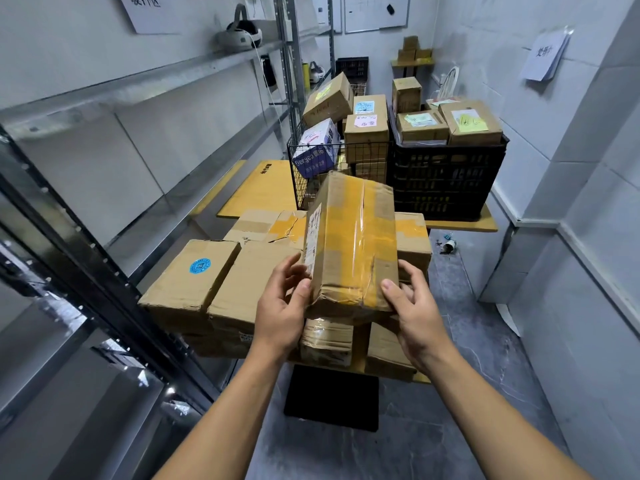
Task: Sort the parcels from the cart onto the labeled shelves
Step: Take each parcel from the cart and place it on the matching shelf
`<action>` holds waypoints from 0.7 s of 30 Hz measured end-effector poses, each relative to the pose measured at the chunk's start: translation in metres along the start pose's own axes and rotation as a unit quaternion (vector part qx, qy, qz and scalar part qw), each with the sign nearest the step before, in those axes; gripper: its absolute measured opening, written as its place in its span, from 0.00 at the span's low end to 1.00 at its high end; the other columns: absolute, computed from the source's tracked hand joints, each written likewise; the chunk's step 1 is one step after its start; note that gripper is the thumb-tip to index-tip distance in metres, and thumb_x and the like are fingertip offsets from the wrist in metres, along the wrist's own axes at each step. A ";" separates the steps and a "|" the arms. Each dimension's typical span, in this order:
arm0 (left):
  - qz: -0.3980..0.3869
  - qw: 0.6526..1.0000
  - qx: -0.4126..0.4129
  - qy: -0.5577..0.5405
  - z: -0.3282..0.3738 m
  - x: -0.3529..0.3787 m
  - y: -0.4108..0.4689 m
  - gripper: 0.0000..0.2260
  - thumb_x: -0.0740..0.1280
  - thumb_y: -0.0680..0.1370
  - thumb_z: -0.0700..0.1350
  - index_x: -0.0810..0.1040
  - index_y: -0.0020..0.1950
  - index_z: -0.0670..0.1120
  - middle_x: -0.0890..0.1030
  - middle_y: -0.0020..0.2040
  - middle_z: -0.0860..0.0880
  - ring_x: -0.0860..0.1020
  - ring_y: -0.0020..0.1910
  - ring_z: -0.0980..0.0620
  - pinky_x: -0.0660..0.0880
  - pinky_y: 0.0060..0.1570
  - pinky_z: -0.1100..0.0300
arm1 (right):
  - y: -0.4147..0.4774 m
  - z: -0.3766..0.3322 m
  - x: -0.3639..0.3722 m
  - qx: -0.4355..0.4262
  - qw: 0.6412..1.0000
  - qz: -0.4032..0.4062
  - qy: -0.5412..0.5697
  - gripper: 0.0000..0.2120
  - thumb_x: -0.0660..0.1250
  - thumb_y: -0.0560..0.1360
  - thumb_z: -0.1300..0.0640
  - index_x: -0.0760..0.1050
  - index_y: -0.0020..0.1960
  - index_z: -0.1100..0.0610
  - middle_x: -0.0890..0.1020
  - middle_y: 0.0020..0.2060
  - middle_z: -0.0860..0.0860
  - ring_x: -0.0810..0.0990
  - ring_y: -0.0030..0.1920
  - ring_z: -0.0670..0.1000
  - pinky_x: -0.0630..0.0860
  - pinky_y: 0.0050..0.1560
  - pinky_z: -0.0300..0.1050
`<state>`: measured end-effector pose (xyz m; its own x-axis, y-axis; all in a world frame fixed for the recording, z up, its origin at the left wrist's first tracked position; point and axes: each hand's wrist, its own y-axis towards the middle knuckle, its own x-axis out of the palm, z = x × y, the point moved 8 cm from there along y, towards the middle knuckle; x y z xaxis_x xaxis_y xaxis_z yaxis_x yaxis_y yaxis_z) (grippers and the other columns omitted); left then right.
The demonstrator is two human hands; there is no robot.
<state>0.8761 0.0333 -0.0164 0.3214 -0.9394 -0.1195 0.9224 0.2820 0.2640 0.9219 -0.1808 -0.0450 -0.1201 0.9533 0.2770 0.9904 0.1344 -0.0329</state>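
Note:
I hold a cardboard parcel [349, 247] wrapped in yellow and clear tape, tilted up, with a white label on its left side. My left hand [282, 313] grips its lower left corner and my right hand [415, 317] grips its lower right corner. Below it lies a pile of brown parcels [214, 282], one bearing a round blue sticker, stacked on a low stand. Metal shelves [145, 209] run along the left wall, with a paper label [149, 12] on the wall above them.
Farther back stand a wire basket [311, 168] and a black plastic crate [446, 178], both loaded with labeled boxes, on a yellow table. A headset [239, 34] rests on the upper shelf. A paper sign [545, 53] hangs on the right wall. Grey floor runs along the right.

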 end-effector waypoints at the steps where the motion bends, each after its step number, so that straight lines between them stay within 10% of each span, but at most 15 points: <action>1: -0.006 0.999 -0.004 0.036 -0.002 0.001 0.002 0.18 0.65 0.81 0.45 0.72 0.70 0.58 0.77 0.62 0.53 0.76 0.63 0.56 0.75 0.63 0.51 | 0.000 0.002 0.000 0.006 1.000 0.000 0.016 0.18 0.66 0.80 0.60 0.69 0.66 0.45 0.85 0.54 0.56 0.85 0.52 0.53 0.80 0.57 0.58; 6: -0.026 0.994 -0.048 0.093 -0.013 0.001 0.001 0.27 0.68 0.73 0.64 0.70 0.71 0.60 0.69 0.64 0.56 0.68 0.57 0.76 0.75 0.61 0.57 | 0.001 0.011 -0.009 0.024 0.996 0.005 0.082 0.16 0.61 0.82 0.63 0.71 0.66 0.47 0.85 0.53 0.53 0.84 0.50 0.55 0.81 0.51 0.61; 12: -0.028 0.995 -0.092 0.013 -0.029 -0.002 -0.006 0.29 0.72 0.67 0.65 0.71 0.67 0.65 0.72 0.66 0.55 0.75 0.64 0.52 0.78 0.58 0.43 | 0.004 0.018 -0.010 0.036 0.991 -0.021 0.127 0.17 0.58 0.83 0.63 0.71 0.65 0.44 0.85 0.52 0.53 0.80 0.53 0.59 0.75 0.58 0.69; 21: -0.013 0.998 -0.027 0.053 -0.012 -0.008 -0.003 0.27 0.72 0.70 0.59 0.70 0.68 0.65 0.72 0.66 0.56 0.73 0.66 0.56 0.74 0.64 0.47 | 0.005 0.001 -0.011 -0.059 0.989 -0.010 -0.135 0.23 0.59 0.83 0.62 0.75 0.62 0.32 0.74 0.64 0.47 0.79 0.59 0.52 0.77 0.64 0.60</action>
<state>0.8730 0.0426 -0.0276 0.3163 -0.9210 -0.2274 0.9398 0.2717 0.2071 0.9281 -0.1903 -0.0491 -0.1387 0.9903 0.0092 0.9867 0.1373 0.0874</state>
